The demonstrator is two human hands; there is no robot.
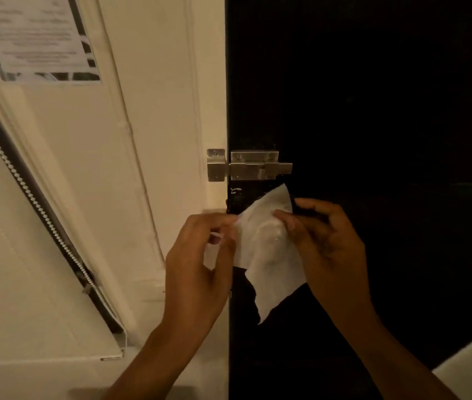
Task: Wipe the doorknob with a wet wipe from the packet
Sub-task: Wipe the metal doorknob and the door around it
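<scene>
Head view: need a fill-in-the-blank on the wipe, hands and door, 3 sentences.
1. The wet wipe is held by ____ hands.
2. The metal slide bolt sits ____ the wipe.
3. The door behind the right hand is ____ in colour, while the left hand is in front of the cream frame.

Missing words: both; above; black

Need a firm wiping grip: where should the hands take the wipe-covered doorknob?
Cup the rounded bulge under the wipe from the front, right hand wrapping its right side. The doorknob shows as a dome through the sheet; the left hand already pinches the left edge.
</scene>
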